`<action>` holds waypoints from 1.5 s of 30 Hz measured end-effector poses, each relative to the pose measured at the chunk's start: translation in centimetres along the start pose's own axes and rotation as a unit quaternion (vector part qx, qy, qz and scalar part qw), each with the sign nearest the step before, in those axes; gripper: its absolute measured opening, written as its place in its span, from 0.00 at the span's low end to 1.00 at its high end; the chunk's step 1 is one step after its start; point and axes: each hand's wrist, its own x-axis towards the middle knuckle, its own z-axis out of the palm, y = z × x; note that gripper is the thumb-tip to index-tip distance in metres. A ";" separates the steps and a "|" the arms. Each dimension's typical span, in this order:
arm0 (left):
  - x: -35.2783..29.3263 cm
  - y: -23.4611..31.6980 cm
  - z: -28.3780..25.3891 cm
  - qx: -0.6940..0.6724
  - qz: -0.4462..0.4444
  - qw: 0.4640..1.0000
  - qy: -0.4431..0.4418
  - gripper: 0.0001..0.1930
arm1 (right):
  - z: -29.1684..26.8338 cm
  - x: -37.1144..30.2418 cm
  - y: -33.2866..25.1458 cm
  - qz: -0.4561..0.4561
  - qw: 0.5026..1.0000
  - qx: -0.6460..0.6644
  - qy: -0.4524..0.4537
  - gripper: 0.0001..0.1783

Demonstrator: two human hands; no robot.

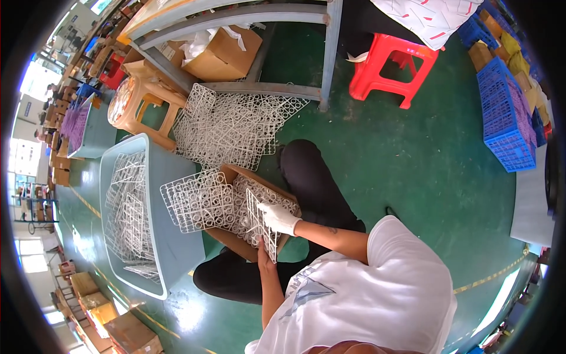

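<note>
From my remote feed, I see the bare left hand (pixel 264 258) clamped on the lower end of a white plastic lattice frame (pixel 254 211), which stands tilted above an open brown cardboard carton (pixel 237 244). The white-gloved right hand (pixel 277 218) touches the frame's upper part; I can't tell how tightly its fingers close.

If the left hand's grip slips, I judge the frame could drop into the loose white plastic rings (pixel 242 192) just beyond the hands. Too much push from the right hand might bend or snap its thin bars. The white lattice panels (pixel 197 202) left of both hands overhang the carton's side, so a knock could slide them toward the pale blue plastic tub (pixel 177 256) farther left.

The left hand's fingertips are hidden by the frame, which I see nearly edge-on, and the carton's depth is buried under the rings.
</note>
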 end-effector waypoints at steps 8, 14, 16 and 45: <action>-1.2 -0.5 0.6 0.043 -0.038 0.998 -0.018 0.25 | 0.7 -2.4 -1.4 -0.079 0.990 -0.069 0.098 0.24; 0.9 -1.6 -2.9 0.032 0.007 0.997 -0.068 0.31 | 1.5 -2.8 -0.8 -0.115 0.986 -0.064 0.099 0.24; 1.2 -1.3 -3.4 0.002 -0.011 0.999 -0.052 0.28 | 1.7 -3.3 -1.4 -0.148 0.981 -0.084 0.096 0.24; -3.4 -0.4 6.7 -0.298 0.217 0.723 -0.585 0.21 | 6.6 -8.8 -6.5 -0.315 0.908 -0.272 0.043 0.21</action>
